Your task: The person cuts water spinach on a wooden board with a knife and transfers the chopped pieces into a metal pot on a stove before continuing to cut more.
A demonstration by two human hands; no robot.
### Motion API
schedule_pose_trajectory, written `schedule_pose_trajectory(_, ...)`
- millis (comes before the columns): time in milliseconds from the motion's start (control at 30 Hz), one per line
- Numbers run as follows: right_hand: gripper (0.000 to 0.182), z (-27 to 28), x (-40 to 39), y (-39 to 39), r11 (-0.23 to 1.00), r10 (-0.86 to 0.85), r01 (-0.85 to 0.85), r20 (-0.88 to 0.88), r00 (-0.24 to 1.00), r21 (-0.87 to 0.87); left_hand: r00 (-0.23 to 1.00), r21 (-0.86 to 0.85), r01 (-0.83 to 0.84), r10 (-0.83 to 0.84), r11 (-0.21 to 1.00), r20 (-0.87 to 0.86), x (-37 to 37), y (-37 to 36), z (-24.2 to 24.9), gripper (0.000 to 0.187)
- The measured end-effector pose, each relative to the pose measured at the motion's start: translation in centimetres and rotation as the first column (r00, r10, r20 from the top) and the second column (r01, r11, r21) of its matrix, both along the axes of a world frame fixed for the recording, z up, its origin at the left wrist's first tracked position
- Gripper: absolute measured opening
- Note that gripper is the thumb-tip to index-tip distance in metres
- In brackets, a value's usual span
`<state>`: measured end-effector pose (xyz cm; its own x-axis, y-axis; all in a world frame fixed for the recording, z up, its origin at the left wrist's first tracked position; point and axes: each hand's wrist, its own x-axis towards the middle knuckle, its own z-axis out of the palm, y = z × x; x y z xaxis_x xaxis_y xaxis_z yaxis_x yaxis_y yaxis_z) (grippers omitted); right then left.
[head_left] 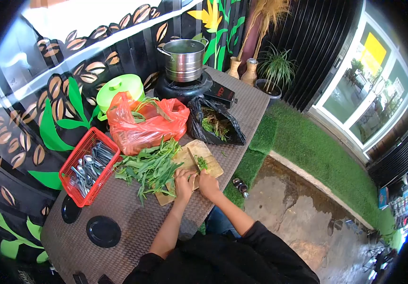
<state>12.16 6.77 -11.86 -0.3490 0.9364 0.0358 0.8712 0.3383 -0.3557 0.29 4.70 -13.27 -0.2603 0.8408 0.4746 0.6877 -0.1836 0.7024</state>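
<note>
My right hand point(208, 184) is closed round the handle of a knife point(193, 160), its blade pointing away over a wooden cutting board point(210, 154). Beside it, my left hand point(183, 184) has its fingers curled down on the leafy greens point(151, 165), at the near side of the board. The greens have long narrow leaves and spill off the board to the left. A small heap of chopped greens point(202, 163) lies on the board just right of the blade. What sits under my left fingertips is partly hidden.
Behind the board are a red plastic bag point(142, 125) and a black bag with trimmings point(216, 124). A steel pot point(183, 61) stands on a stove point(220, 93), near a green lidded container point(119, 90). Left are a red cutlery basket point(89, 165) and a black plate point(103, 231).
</note>
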Motion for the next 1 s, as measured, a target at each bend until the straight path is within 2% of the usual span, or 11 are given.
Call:
schedule_pose_trajectory(100, 0.027, -0.1, 0.3, -0.6, 0.993, 0.109, -0.109, 0.001, 0.994, 0.04, 0.999, -0.014, -0.016, 0.015, 1.0, -0.029, -0.1, -0.2, 0.6, 0.01)
schedule_pose_trajectory(167, 0.029, 0.6, -0.7, -2.2, 0.992, -0.116, 0.115, -0.013, 0.993, -0.06, 0.999, -0.005, -0.01, 0.01, 1.0, -0.048, 0.0, -0.3, 0.5, 0.008)
schedule_pose_trajectory(400, 0.022, 1.2, -0.7, -0.8, 0.999, 0.003, -0.003, 0.006, 1.0, -0.054, 1.0, -0.045, -0.01, 0.01, 0.999, 0.009, -0.2, -0.2, 0.5, 0.009)
schedule_pose_trajectory(467, 0.019, 0.4, -1.1, -2.3, 0.988, -0.124, 0.127, 0.033, 0.992, -0.084, 1.0, -0.027, -0.014, 0.015, 1.0, 0.017, -0.1, -0.1, 0.4, 0.009)
schedule_pose_trajectory(500, 0.019, 0.0, -1.3, -2.4, 0.995, -0.1, 0.101, 0.086, 0.991, -0.004, 1.0, -0.028, -0.012, 0.012, 1.0, 0.02, -0.1, 0.0, 0.4, 0.009)
schedule_pose_trajectory(533, 0.019, -0.3, -1.1, -1.7, 0.995, -0.1, 0.101, 0.09, 0.991, -0.003, 1.0, 0.005, -0.018, 0.018, 1.0, 0.018, -0.1, 0.1, 0.5, 0.009)
schedule_pose_trajectory(600, 0.019, -0.2, -0.5, -0.3, 0.998, 0.027, -0.028, 0.017, 0.999, 0.053, 0.999, 0.027, -0.027, 0.026, 0.999, 0.018, 0.0, -0.3, 0.5, 0.009)
schedule_pose_trajectory(733, 0.017, 0.4, -0.3, -2.3, 0.998, -0.039, 0.039, -0.001, 0.999, 0.041, 0.999, 0.032, -0.036, 0.037, 0.999, -0.022, -0.2, 0.2, 0.4, 0.008)
schedule_pose_trajectory(767, 0.017, -0.1, -0.9, -2.5, 0.995, -0.092, 0.093, 0.013, 0.996, -0.028, 0.998, 0.036, -0.037, 0.039, 0.999, -0.047, -0.2, 0.2, -0.1, 0.008)
schedule_pose_trajectory(900, 0.021, -0.1, -1.1, -0.4, 0.999, 0.003, -0.003, 0.007, 1.0, 0.034, 0.999, -0.023, 0.002, -0.001, 1.0, 0.036, -0.3, -0.3, -0.1, 0.01)
schedule_pose_trajectory(1000, 0.02, 0.8, -1.2, -2.2, 0.997, -0.074, 0.075, -0.065, 0.995, 0.014, 0.999, -0.037, 0.014, -0.012, 0.999, 0.036, -0.4, -0.1, 0.3, 0.011)
